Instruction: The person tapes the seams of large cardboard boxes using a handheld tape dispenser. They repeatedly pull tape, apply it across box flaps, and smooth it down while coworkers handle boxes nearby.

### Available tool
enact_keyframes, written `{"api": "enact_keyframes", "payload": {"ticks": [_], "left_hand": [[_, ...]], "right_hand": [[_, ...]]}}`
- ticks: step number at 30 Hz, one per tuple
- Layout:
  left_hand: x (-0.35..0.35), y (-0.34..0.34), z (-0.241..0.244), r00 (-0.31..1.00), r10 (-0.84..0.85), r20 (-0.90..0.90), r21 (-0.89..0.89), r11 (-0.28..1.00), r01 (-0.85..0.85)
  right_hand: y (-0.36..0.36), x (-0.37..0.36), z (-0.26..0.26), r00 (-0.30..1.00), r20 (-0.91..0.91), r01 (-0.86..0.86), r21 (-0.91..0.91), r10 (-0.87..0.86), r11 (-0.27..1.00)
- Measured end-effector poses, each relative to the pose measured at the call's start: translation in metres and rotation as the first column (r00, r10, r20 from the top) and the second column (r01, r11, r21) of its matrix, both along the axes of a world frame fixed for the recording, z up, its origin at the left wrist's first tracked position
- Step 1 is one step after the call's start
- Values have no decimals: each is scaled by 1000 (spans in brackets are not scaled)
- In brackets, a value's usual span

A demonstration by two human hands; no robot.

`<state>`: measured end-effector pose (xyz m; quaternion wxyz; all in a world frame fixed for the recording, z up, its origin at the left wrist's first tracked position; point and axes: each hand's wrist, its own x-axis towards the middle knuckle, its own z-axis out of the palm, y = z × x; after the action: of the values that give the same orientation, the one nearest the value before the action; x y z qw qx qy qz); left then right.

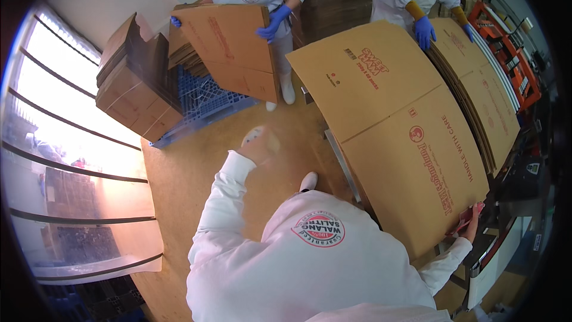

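Observation:
My left hand (261,147), motion-blurred, is raised over the floor left of the carton stack and holds a pale round object (254,136) that looks like a roll of tape. At the near right corner of the stack, my right hand (470,228) grips a red hand-held tool (464,220), partly hidden by the fingers; its kind is unclear. The flat corrugated cardboard carton (402,134) on top lies printed side up, bowed by the lens, on a metal-framed table (342,161). Beside it on the right lies a second stack of flat cartons (487,94).
A co-worker in blue gloves (270,27) carries flat cartons (232,49). Another co-worker's gloved hand (424,33) touches the stacks. Bundled cartons (134,98) stand by a blue plastic pallet (205,98). Strip curtains (80,165) hang left; an orange-framed roller machine (514,53) stands right.

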<state>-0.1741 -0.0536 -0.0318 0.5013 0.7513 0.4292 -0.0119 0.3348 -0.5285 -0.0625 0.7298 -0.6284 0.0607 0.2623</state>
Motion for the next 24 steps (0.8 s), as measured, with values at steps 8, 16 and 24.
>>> {"api": "enact_keyframes", "payload": {"ticks": [8,16,24], "left_hand": [[3,11,-20,772,289,566,165,878,-449],[5,-16,2,488,553,675,-227,786,-575],[-7,-23,9,208,657,724,-235,519,-822]], "right_hand": [[17,25,4,699,696,367,-548,166,752],[84,-15,14,594,655,220,-691,467,688],[94,-39,20,526,633,186,-737,568,650]]}}
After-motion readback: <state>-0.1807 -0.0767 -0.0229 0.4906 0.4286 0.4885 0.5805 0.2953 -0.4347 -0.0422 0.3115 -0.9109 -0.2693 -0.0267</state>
